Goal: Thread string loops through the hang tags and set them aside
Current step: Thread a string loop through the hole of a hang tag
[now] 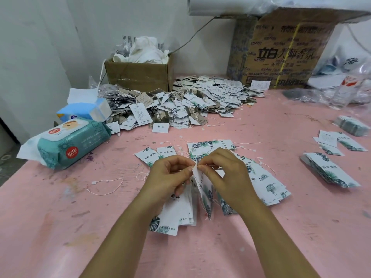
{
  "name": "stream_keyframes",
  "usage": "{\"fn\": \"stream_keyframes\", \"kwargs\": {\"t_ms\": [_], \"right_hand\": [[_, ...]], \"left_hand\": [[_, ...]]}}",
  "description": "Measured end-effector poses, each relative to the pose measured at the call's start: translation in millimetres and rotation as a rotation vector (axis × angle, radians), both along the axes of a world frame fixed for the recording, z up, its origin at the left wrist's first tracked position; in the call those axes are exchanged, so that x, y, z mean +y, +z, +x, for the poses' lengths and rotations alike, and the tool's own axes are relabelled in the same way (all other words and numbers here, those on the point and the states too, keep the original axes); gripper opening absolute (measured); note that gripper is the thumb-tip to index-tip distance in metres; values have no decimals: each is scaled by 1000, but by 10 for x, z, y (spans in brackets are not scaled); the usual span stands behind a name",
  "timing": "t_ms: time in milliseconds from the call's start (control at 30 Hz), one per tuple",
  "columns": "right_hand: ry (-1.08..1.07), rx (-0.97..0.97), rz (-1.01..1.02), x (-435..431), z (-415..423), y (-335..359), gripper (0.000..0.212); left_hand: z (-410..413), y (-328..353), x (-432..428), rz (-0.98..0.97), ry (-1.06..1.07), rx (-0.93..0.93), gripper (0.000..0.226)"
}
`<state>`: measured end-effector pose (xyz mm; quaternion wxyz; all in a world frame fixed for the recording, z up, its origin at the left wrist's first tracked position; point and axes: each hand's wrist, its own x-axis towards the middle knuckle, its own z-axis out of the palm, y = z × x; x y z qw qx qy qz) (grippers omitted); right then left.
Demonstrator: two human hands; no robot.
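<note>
My left hand (169,174) and my right hand (226,177) meet at the middle of the pink table (60,227). Both pinch the top corner of a bunch of white hang tags with green leaf prints (202,195), which hangs down between them. More of these tags (267,185) lie fanned out under and to the right of my right hand. A loose string loop with a white clasp (106,186) lies on the table left of my left hand. Whether a string is in my fingers I cannot tell.
A big heap of strung tags (180,103) fills the back middle, in front of a small cardboard box (138,75). A wet-wipe pack (66,147) and tissue pack (86,111) lie at the left. Tag stacks (329,171) sit right; a large carton (281,51) stands behind.
</note>
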<state>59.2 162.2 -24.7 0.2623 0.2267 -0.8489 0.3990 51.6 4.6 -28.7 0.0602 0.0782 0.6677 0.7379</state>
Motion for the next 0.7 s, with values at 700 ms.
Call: {"fn": "stream_keyframes", "kwargs": {"t_ms": [700], "right_hand": [[94, -109, 112, -14, 34, 15, 24]], "left_hand": [[30, -2, 5, -466, 98, 200, 23]]}}
